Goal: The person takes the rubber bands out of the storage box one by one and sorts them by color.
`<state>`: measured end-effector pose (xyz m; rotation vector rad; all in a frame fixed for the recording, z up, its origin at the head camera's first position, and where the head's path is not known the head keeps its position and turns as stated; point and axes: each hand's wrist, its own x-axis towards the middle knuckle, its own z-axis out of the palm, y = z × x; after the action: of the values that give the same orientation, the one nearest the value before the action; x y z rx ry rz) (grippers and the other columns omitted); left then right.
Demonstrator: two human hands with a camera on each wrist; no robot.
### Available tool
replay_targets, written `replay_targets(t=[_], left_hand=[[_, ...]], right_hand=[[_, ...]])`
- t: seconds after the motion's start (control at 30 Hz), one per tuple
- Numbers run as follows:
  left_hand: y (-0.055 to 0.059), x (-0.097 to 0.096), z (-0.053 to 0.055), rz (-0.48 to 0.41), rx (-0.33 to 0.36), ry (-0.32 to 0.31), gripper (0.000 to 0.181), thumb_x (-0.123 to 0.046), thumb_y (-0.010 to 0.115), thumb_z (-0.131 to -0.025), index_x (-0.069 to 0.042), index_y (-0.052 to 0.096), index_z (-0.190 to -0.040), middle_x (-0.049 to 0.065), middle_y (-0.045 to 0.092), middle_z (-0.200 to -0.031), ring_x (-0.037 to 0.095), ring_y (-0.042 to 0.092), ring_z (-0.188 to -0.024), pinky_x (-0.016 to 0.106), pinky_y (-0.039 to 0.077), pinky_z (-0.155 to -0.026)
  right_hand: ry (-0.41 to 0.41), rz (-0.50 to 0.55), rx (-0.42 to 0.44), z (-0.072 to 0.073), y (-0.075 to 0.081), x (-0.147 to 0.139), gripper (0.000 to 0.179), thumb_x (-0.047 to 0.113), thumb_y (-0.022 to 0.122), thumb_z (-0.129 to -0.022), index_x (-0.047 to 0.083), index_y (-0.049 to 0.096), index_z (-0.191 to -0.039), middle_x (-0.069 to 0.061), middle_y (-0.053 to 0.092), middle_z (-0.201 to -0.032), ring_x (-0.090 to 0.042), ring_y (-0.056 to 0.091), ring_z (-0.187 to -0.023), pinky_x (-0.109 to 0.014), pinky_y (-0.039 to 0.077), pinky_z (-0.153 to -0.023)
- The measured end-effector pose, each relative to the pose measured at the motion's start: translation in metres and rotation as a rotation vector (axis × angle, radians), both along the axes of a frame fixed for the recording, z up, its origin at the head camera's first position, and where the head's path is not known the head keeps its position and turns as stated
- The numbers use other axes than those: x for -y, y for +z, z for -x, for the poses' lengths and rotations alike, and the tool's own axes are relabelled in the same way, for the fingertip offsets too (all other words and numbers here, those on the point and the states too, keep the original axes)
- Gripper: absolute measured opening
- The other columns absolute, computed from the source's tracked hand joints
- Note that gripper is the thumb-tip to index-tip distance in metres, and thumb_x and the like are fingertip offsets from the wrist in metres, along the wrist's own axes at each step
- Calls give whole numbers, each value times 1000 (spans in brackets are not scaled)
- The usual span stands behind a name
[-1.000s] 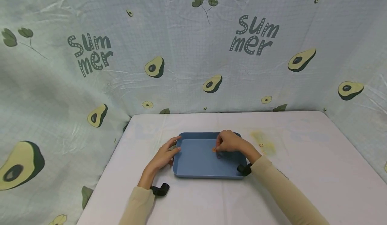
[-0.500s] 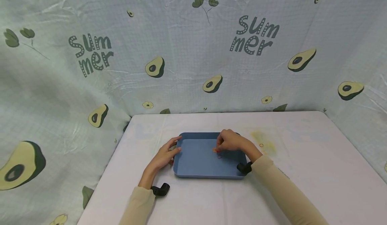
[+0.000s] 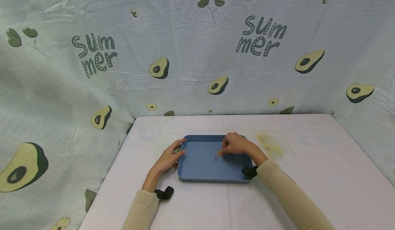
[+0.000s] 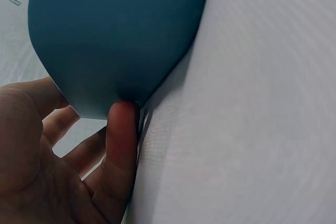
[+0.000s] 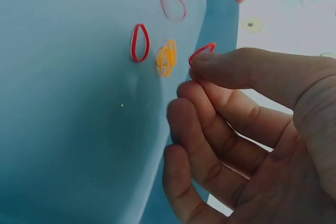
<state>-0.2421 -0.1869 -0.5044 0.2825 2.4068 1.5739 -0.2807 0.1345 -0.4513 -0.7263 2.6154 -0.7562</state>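
Observation:
My left hand (image 3: pixel 166 159) holds the left end of a shallow blue tray (image 3: pixel 203 181), its thumb over the rim and fingers along the outer wall. In the left wrist view one fingertip presses low on that wall. Over the tray's right half, my right hand (image 3: pixel 235 143) pinches a red rubber band (image 5: pixel 202 53) between thumb and forefinger, the other fingers loosely curled below. Beside it on the tray floor lie a red rubber band (image 5: pixel 140 43), a pinkish-red rubber band (image 5: pixel 173 8) and a small cluster of orange rubber bands (image 5: pixel 167 59).
The tray stands on a table with a white cloth (image 3: pixel 197 206). Right of the tray, a small orange-red ring (image 3: pixel 267 148) lies near a yellow patch on the cloth. A curtain (image 3: pixel 185 34) with avocado prints hangs behind the table.
A red rubber band now lies on the tray floor left of my right hand, where none showed before. Both hands have stayed nearly in place.

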Motion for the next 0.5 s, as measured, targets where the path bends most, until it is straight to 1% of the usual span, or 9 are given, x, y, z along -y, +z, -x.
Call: replay_targets(t=[0.27,0.37,0.5], left_hand=[[2,-1,-1,-2,1,-1,58,-23,60,-105,-22,41,-159,27,37,-162,21,61,-77,33,47,-53],[3,-1,-1,-5,3,0,57,-22,60,-105,-22,41,-159,28,37,-162,22,60,-76,33,48,-53],[2,0,-1,-8,6,-5,58,-23,59,-105,-22,40,-160,27,36,-162,22,61,-77,33,48,-53]], right_hand=[[-7,3,-20,-1,4,-7,14,13,74,-91,12,78,-77,3,67,-70,-11,51,-62,-27,43,-59],[-24,12,-36,-3,7,-12,12,14,76,-90,12,77,-78,2,68,-72,-12,53,-63,-27,44,-60],[-76,46,-50,-6,12,-21,11,17,77,-88,12,77,-79,2,71,-76,-13,56,-67,-28,47,-63]])
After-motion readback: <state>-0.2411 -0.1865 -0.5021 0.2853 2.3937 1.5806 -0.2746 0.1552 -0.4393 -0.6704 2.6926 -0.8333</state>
